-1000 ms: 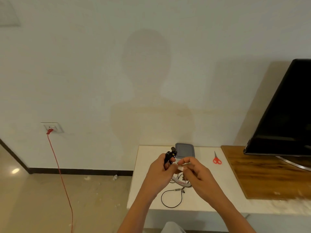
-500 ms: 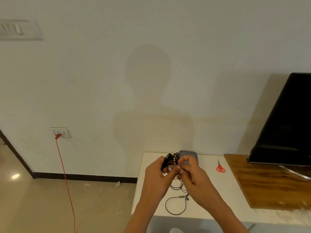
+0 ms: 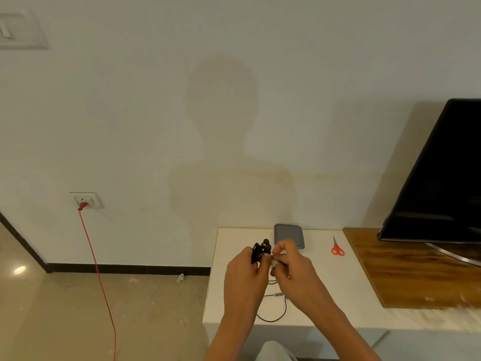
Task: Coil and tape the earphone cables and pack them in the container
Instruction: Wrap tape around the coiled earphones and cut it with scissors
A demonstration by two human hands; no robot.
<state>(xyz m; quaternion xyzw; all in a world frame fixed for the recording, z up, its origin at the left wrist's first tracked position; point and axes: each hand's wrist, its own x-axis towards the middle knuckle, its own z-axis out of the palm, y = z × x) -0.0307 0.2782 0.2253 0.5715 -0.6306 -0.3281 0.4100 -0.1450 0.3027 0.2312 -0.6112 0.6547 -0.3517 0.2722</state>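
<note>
now we're taping — left hand (image 3: 244, 269) grips the coiled earphone cable (image 3: 260, 251), right hand (image 3: 289, 264) pinches tape against it — next, wrap snugly.

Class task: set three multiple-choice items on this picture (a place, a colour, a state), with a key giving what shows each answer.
1. Where do the red-handled scissors lie? A. on the white table, right of the flat grey container; B. on the floor; C. on the television.
2. What colour is the cord plugged into the wall socket? A. black; B. red; C. white.
3. The coiled black earphone cable is: A. in the container; B. gripped by the left hand; C. on the floor.
Key: 1A, they lie on the tabletop; 2B, its whole length is red; 3B, fingers curl round it.
</note>
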